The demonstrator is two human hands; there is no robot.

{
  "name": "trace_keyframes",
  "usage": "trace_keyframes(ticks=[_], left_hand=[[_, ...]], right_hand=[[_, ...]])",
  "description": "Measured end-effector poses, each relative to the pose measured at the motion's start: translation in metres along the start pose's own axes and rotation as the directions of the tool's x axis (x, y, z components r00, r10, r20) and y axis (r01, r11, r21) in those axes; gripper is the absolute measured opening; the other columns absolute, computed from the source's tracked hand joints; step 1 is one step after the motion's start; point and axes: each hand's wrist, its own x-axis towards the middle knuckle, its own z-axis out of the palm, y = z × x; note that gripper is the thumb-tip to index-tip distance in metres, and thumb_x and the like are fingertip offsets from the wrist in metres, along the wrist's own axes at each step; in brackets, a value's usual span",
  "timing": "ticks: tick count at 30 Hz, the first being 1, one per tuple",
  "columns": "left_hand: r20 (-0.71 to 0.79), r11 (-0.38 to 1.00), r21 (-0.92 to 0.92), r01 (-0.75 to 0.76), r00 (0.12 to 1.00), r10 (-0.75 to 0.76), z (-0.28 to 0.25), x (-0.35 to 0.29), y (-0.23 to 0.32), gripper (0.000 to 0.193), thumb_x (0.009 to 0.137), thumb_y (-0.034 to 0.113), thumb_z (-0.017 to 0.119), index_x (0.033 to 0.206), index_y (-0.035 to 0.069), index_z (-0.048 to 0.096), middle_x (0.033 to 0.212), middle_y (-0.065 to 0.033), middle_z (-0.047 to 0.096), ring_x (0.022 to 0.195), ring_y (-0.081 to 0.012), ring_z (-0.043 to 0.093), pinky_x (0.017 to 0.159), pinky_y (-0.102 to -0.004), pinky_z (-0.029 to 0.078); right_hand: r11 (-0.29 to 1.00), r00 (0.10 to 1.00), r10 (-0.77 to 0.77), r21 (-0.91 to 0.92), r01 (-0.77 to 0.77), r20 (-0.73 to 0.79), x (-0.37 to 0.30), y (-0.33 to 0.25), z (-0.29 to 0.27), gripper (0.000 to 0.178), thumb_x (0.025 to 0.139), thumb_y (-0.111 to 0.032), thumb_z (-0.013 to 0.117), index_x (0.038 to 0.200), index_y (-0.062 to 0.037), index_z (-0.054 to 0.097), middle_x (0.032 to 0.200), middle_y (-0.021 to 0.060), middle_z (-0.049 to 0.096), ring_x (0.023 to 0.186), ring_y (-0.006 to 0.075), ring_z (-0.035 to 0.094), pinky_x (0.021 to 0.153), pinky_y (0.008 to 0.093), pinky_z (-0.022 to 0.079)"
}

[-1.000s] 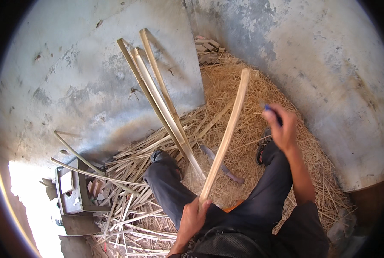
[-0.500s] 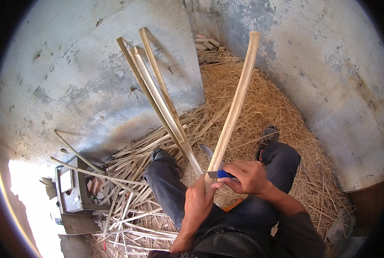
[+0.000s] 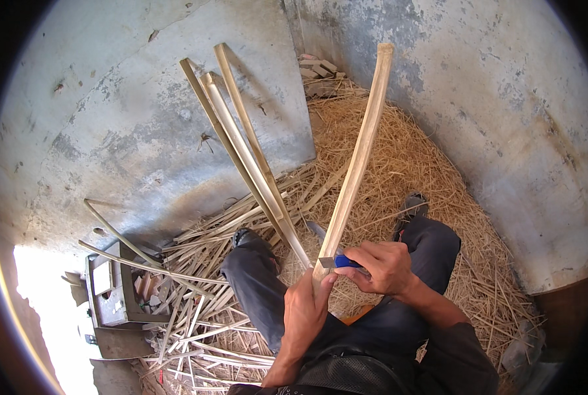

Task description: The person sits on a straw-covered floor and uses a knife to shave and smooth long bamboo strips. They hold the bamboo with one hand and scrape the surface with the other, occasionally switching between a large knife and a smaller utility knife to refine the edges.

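My left hand (image 3: pixel 305 306) is closed around the near end of a long split bamboo strip (image 3: pixel 358 161), which slants up and away to the right. Its thumb lies along the strip. In my right hand (image 3: pixel 384 266) is a knife with a blue handle (image 3: pixel 348 262). The knife's short, flat metal blade (image 3: pixel 327 262) lies across the strip just beyond my left thumb. Whether the blade edge bites into the bamboo cannot be made out. Both hands are close together above my lap.
Three more bamboo lengths (image 3: pixel 231 135) lean against the wall (image 3: pixel 129 118) on the left. Split strips (image 3: pixel 201 247) lie heaped beside my left leg. Fine shavings (image 3: pixel 399 145) cover the floor ahead and to the right. An open box (image 3: pixel 119 286) with rubble stands at the left.
My right hand and the knife have shifted slightly to the right and up along the strip. The far end of the bamboo has swung a little left. My left hand stays nearly in place.
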Motion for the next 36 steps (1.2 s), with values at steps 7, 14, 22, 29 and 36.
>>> trace_keyframes(ticks=[7, 14, 22, 29, 36], left_hand=[[0.100, 0.995, 0.025, 0.094, 0.990, -0.096, -0.003, -0.029, -0.009, 0.034, 0.106, 0.028, 0.066, 0.099, -0.005, 0.065, 0.074, -0.0285, 0.064, 0.071, -0.0496, 0.065, 0.062, -0.0504, 0.048], [0.198, 0.987, 0.024, 0.156, 0.967, -0.158, -0.012, -0.058, -0.019, 0.037, 0.108, 0.031, 0.063, 0.102, -0.005, 0.066, 0.070, -0.0238, 0.059, 0.061, -0.0414, 0.059, 0.062, -0.0445, 0.048], [0.132, 0.983, 0.072, 0.168, 0.975, -0.177, -0.022, -0.049, -0.028, 0.040, 0.108, 0.034, 0.064, 0.100, -0.004, 0.066, 0.068, -0.0213, 0.056, 0.059, -0.0314, 0.055, 0.061, -0.0436, 0.046], [0.236, 0.942, -0.255, 0.220, 0.958, -0.160, -0.014, -0.020, -0.056, 0.044, 0.114, 0.033, 0.049, 0.093, -0.004, 0.060, 0.070, -0.0115, 0.055, 0.067, -0.0196, 0.052, 0.065, -0.0382, 0.046], [0.225, 0.937, -0.291, 0.192, 0.966, -0.128, -0.008, -0.006, -0.045, 0.044, 0.116, 0.033, 0.045, 0.098, -0.003, 0.060, 0.071, -0.0082, 0.053, 0.069, -0.0158, 0.051, 0.065, -0.0370, 0.045]], right_hand=[[0.973, 0.949, 0.208, -0.047, -0.225, -0.236, 0.026, 0.049, -0.028, 0.030, 0.097, -0.036, 0.077, 0.098, -0.0065, 0.075, 0.080, 0.0097, 0.073, 0.064, 0.0264, 0.072, 0.054, 0.0354, 0.054], [0.830, 0.786, 0.498, -0.059, -0.554, -0.367, 0.047, 0.124, -0.066, 0.041, 0.105, -0.042, 0.067, 0.102, -0.0022, 0.077, 0.075, 0.0125, 0.072, 0.064, 0.0215, 0.069, 0.062, 0.0385, 0.052], [0.864, 0.853, 0.502, 0.045, -0.501, -0.141, 0.031, 0.112, -0.069, 0.046, 0.105, -0.046, 0.064, 0.108, -0.0011, 0.074, 0.071, 0.0086, 0.066, 0.059, 0.0170, 0.058, 0.057, 0.0330, 0.044], [0.771, 0.876, 0.455, 0.421, -0.477, 0.160, 0.014, 0.040, -0.036, 0.035, 0.101, -0.033, 0.072, 0.105, 0.0018, 0.070, 0.081, 0.0089, 0.069, 0.067, 0.0192, 0.065, 0.064, 0.0333, 0.051], [0.984, 0.993, 0.085, 0.152, -0.097, 0.083, -0.002, -0.001, -0.004, 0.034, 0.092, -0.037, 0.083, 0.100, -0.0056, 0.074, 0.083, 0.0087, 0.072, 0.064, 0.0263, 0.071, 0.056, 0.0354, 0.055]])
